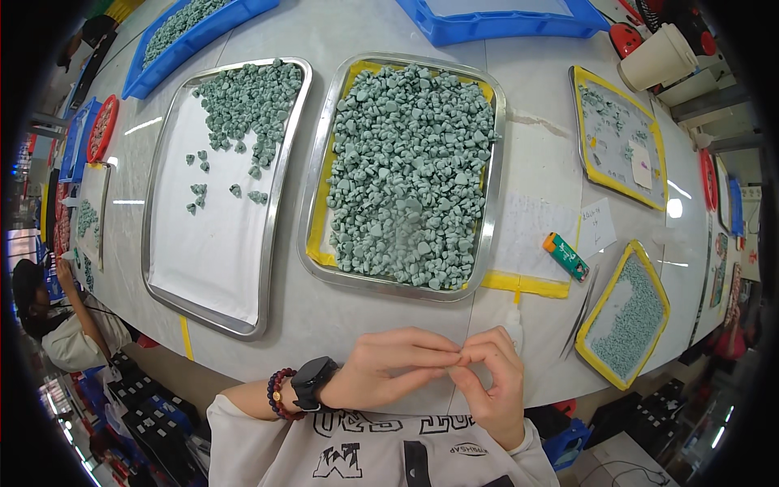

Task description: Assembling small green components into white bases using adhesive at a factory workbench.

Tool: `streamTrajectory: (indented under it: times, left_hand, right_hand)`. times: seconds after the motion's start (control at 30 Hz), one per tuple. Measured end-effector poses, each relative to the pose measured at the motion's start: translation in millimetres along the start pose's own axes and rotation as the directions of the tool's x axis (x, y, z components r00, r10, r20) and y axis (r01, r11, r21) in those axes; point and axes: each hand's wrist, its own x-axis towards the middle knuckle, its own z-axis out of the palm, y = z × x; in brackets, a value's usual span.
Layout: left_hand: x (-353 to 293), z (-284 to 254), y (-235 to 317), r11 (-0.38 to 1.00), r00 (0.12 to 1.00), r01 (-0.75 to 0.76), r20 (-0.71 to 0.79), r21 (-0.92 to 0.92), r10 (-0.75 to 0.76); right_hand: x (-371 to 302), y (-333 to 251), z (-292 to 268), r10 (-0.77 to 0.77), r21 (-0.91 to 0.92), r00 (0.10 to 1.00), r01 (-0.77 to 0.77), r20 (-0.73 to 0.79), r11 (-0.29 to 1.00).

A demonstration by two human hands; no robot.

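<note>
My left hand [398,365] and my right hand [495,380] meet fingertip to fingertip at the near table edge. Both are closed in a pinch; whatever may be between the fingers is too small or hidden to name. Beyond them stands a metal tray [497,203] heaped with grey-green figure-like pieces [410,170]. To its left, a second metal tray [213,252] lined with white carries a cluster of similar pieces [251,105] at its far end and a few scattered ones. A white bottle [514,321] with a yellow tip lies just past my right hand.
Right of the trays lie an orange-and-green lighter [565,256], tweezers [580,312], a paper sheet [531,231] and two yellow-edged trays, one nearer [602,369] and one farther [596,166]. Blue bins [454,31] and a cup [659,58] stand farther back. A person [69,325] works at left.
</note>
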Motion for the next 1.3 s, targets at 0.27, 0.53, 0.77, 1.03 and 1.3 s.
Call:
streamTrajectory:
  times: [0.27, 0.53, 0.77, 1.03, 1.3]
  left_hand:
    - [0.8, 0.8, 1.7, 0.999, 0.999, 0.044, -0.016, -0.021, -0.044]
    - [-1.0, -0.6, 2.6, 0.999, 1.0, 0.025, 0.008, 0.021, -0.026]
    - [-0.3, -3.3, 2.3, 0.986, 0.989, 0.145, 0.039, -0.087, -0.142]
    - [0.8, -5.5, 0.1, 0.909, 0.967, 0.254, 0.103, -0.331, -0.232]
    - [2.5, -5.1, 4.1, 0.932, 0.971, 0.239, 0.064, -0.272, -0.231]
  right_hand:
    - [-1.4, 1.6, 1.3, -0.023, -0.026, 1.0, 0.023, -0.007, 0.999]
    - [-0.5, 0.8, 1.4, -0.024, -0.046, 1.0, 0.023, -0.017, 0.999]
    - [-8.8, -2.2, 4.8, -0.193, -0.26, 0.964, 0.141, -0.184, 0.955]
    - [-9.0, -0.6, 5.9, -0.219, -0.196, 0.959, 0.184, -0.177, 0.963]
    - [-6.2, -0.4, 5.0, -0.232, -0.235, 0.956, 0.188, -0.177, 0.954]
